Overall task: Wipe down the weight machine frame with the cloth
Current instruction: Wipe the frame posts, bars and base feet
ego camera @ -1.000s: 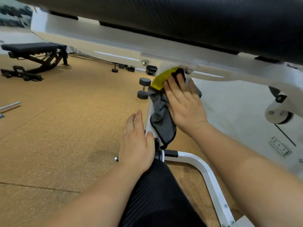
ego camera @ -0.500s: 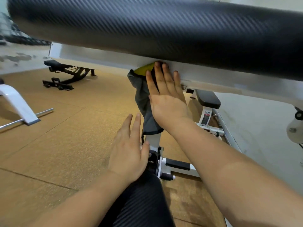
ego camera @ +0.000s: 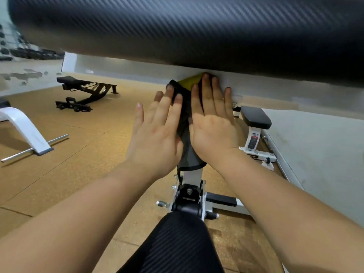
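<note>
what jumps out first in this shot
A huge black padded roll fills the top of the view. Below it, at centre, the left hand and right hand lie flat, side by side, over a grey-and-yellow cloth on the white frame. A black bench stands back left.

The left arm (ego camera: 78,213) and the right arm (ego camera: 285,203) both reach forward, bare. The left hand (ego camera: 155,134) is flat, back up, with fingers straight and a little apart and the thumb out to the side. The right hand (ego camera: 213,127) is flat too, fingers straight and close together. The hands lie side by side. The cloth (ego camera: 186,123) shows between them, under the right palm and at the left fingertips.
</note>
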